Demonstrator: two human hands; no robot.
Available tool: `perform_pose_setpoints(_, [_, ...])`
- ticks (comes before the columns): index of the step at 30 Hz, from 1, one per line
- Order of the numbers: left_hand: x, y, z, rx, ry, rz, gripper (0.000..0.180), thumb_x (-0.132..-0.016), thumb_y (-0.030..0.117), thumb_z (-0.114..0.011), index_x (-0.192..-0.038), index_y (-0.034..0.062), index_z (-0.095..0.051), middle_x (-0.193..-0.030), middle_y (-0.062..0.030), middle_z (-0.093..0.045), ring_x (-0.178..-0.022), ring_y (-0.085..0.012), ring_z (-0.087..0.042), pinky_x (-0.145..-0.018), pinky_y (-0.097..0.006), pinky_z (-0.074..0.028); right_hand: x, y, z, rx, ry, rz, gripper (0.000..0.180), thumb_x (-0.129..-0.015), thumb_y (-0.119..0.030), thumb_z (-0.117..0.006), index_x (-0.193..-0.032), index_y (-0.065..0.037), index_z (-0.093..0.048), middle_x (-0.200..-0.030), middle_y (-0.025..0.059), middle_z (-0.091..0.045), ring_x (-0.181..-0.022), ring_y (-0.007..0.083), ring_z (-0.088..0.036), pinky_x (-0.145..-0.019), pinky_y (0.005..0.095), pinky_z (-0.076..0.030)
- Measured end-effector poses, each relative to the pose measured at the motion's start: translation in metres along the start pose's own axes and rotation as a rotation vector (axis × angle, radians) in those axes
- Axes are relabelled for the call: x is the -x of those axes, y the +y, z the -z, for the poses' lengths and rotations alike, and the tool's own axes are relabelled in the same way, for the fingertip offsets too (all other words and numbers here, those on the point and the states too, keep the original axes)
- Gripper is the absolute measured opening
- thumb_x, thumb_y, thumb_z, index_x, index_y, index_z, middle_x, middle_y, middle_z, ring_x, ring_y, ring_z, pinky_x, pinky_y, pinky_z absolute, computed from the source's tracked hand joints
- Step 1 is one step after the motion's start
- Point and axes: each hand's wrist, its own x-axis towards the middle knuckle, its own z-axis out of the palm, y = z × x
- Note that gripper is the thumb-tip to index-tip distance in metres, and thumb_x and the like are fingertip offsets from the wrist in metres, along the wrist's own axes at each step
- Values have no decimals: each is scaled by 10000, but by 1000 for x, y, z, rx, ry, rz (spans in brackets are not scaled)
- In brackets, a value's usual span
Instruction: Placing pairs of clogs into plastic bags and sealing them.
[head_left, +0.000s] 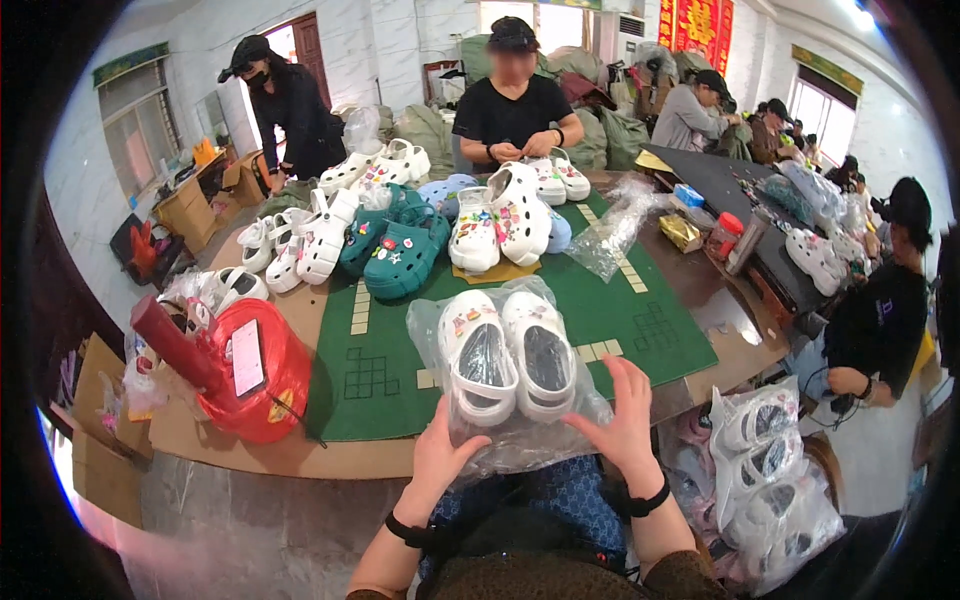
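A pair of white clogs (545, 354) with small charms lies side by side inside a clear plastic bag (503, 454) at the front of the green mat. My left hand (440, 452) is at the bag's lower left corner, its thumb over the plastic and its fingers along the side. On the other side, my right hand (622, 420) has its fingers spread upward, with the thumb at the bag's edge by the right clog's heel. Beyond the bag stand teal clogs (405, 262) and white clogs with colourful charms (519, 211).
The green mat (400, 420) covers part of the brown table (745, 345). To the left, a phone (246, 357) lies on a red plastic-covered bundle (275, 410). Bagged shoes (768, 470) are stacked at my right. A person (515, 105) works across the table; others are around the room.
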Motion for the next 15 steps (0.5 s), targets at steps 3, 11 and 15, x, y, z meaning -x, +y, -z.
perform_pose_setpoints(3, [-5,4,-2,3,-31,-58,998,-719,406,-864,-1478,17,-346,-1198,-263,-643,-1097,-407,-638,-899,-443,-517,-12,-25,-15,-184,-207,66,911,-671,-396,-881,-1420,-71,-475,-1310,190,-522,-1219,372,-491,-1038,488,-392])
perform_pose_setpoints(11, [-3,0,-13,335,-23,47,762,-806,174,-824,-1441,4,-439,-1201,-192,-681,-1071,-204,-662,-900,-349,-525,12,-44,-90,27,-206,146,984,-735,-636,-730,-1447,-35,-415,-1276,305,-472,-1214,482,-454,-1117,611,-280])
perform_pose_setpoints(15, [0,-22,-3,473,-45,-48,840,-810,160,-823,-1471,-71,-360,-1338,-189,-581,-1178,-209,-582,-994,-361,-476,8,-53,-87,4,-297,165,1056,-691,-634,-758,-1454,-5,-388,-1304,313,-457,-1261,480,-426,-1169,588,-208])
